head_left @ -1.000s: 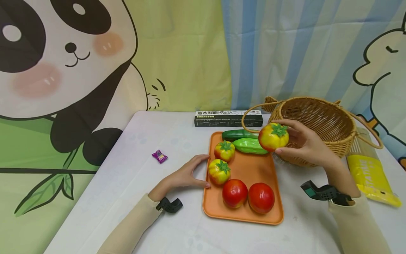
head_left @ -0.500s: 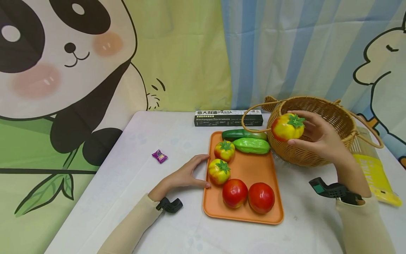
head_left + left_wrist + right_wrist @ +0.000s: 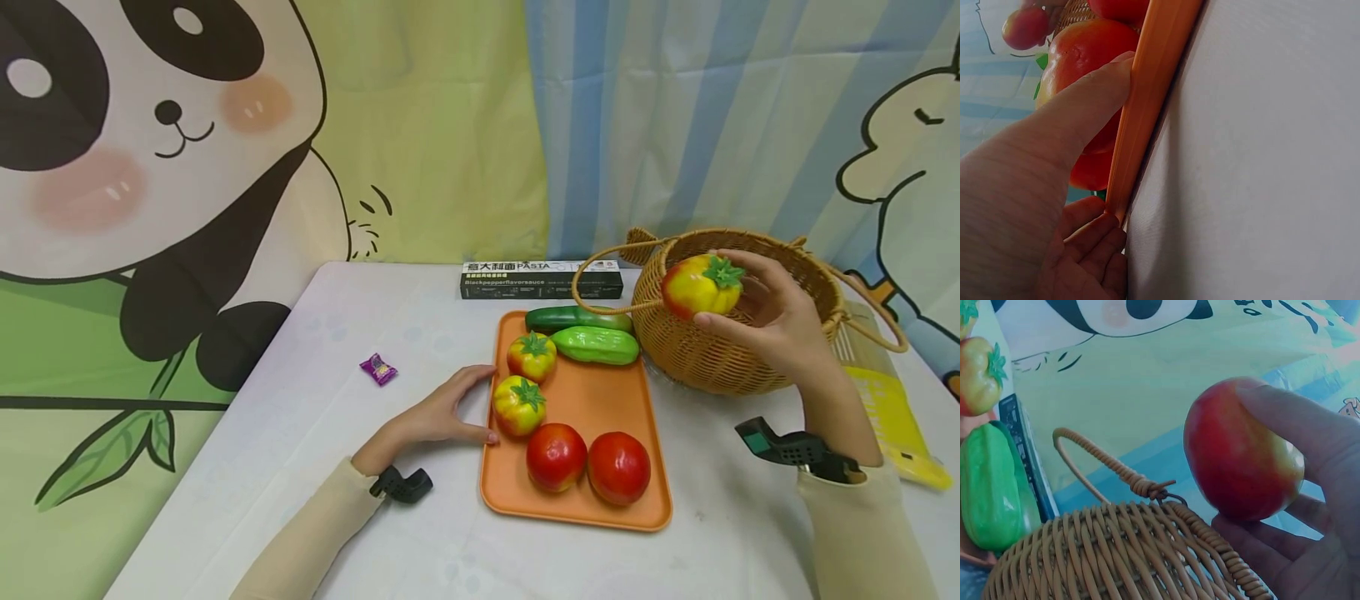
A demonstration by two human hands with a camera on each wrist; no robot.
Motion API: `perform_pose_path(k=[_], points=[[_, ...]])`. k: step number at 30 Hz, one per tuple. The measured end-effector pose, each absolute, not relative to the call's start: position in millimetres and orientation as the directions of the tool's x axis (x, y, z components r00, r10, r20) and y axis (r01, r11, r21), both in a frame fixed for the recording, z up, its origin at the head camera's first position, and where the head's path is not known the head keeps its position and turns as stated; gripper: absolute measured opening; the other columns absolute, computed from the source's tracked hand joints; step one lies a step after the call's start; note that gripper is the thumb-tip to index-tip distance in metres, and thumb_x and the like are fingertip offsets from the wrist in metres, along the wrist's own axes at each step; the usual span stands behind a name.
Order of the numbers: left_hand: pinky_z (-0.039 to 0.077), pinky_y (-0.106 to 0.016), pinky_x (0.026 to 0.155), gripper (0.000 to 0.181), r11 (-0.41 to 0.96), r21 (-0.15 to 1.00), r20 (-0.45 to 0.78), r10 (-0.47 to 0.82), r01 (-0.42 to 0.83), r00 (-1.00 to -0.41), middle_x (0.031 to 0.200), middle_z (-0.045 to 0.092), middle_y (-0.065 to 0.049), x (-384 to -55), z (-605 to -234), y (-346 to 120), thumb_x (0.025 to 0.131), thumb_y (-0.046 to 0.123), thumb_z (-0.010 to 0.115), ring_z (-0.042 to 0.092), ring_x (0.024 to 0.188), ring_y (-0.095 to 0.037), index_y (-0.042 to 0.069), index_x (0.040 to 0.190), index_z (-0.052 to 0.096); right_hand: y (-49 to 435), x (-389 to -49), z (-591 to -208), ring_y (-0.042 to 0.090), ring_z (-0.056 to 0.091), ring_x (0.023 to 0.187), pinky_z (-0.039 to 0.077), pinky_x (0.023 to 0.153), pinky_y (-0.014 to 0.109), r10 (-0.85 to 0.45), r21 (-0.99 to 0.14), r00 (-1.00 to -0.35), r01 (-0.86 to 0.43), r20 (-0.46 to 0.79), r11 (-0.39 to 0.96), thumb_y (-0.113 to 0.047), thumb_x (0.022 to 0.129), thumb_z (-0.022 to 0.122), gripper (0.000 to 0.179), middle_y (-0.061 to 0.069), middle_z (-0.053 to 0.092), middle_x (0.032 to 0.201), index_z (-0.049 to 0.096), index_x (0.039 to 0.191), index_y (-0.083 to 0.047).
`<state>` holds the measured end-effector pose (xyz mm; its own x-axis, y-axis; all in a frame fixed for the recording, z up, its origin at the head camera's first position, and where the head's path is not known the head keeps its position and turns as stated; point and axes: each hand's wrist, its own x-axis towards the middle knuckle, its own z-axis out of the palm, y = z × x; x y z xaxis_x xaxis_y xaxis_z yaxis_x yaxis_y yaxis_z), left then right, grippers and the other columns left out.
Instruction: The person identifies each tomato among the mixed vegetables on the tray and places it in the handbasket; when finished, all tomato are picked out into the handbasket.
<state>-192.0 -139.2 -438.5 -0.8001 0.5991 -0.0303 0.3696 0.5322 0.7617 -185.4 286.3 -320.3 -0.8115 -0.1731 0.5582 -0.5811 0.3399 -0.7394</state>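
Note:
My right hand (image 3: 780, 321) pinches a yellow-red toy tomato (image 3: 701, 287) with a green leafy top, held up at the near left rim of the wicker basket (image 3: 697, 358). In the right wrist view the tomato (image 3: 1241, 450) sits between thumb and fingers, above the basket's rim. My left hand (image 3: 442, 408) rests against the left edge of the orange tray (image 3: 592, 400), thumb and fingers spread along it. On the tray lie two more yellow-red tomatoes (image 3: 519, 406), two red tomatoes (image 3: 618, 468) and two green cucumber-like vegetables (image 3: 596, 345).
A black and white pasta box (image 3: 540, 281) stands behind the tray. To the left lies a small purple wrapped candy (image 3: 377, 369). A yellow and clear packet (image 3: 892, 408) lies right of the basket, whose looped handle (image 3: 592, 262) sticks out leftward.
My right hand has carried the yellow-red tomato right and up, from over the tray's far right corner to the basket's rim. The left hand stays where it was.

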Motion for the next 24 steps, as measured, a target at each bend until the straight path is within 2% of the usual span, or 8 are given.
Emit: perform_pose_path(k=[5,13,20,24], points=[[0.022,-0.043,0.119,0.099,0.531,0.762,-0.027,0.599,0.371,-0.8,0.156,0.03,-0.004,-192.3,-439.2,-139.5,0.072,0.037,0.087,0.026,0.145,-0.021,0.015,0.152,0.031,288.5,-188.6,-322.8,0.002,0.055,0.108,0.045,0.085,0.005,-0.113,-0.72,-0.832,-0.53,0.543,0.448,0.019,0.073,0.073,0.08,-0.005,0.052,0.132,0.046,0.143,-0.009],[0.022,-0.042,0.119,0.099,0.532,0.765,-0.039,0.599,0.362,-0.8,0.156,0.03,-0.003,-191.9,-440.2,-138.0,0.073,0.037,0.086,0.026,0.145,-0.02,0.015,0.152,0.031,293.3,-192.2,-324.9,-0.004,0.052,0.103,0.042,0.082,0.001,0.021,-0.762,-0.89,-0.379,0.456,0.524,0.001,0.08,0.077,0.073,-0.015,0.047,0.127,0.046,0.143,-0.017],[0.023,-0.046,0.119,0.098,0.516,0.767,-0.013,0.607,0.381,-0.795,0.155,0.031,-0.007,-191.3,-437.5,-138.4,0.073,0.034,0.087,0.027,0.144,-0.025,0.012,0.151,0.032,293.8,-193.9,-324.3,0.0,0.052,0.107,0.043,0.082,0.001,0.179,-0.829,-0.911,-0.238,0.371,0.506,-0.011,0.085,0.076,0.069,-0.016,0.045,0.127,0.042,0.145,-0.016],[0.023,-0.046,0.119,0.097,0.517,0.767,-0.016,0.607,0.379,-0.795,0.155,0.031,-0.006,-192.4,-437.7,-138.4,0.073,0.034,0.087,0.027,0.144,-0.024,0.013,0.151,0.032,294.0,-191.3,-324.6,0.002,0.049,0.109,0.043,0.084,0.001,0.202,-0.832,-0.922,-0.184,0.331,0.523,-0.017,0.086,0.075,0.072,-0.011,0.044,0.131,0.038,0.147,-0.02]])
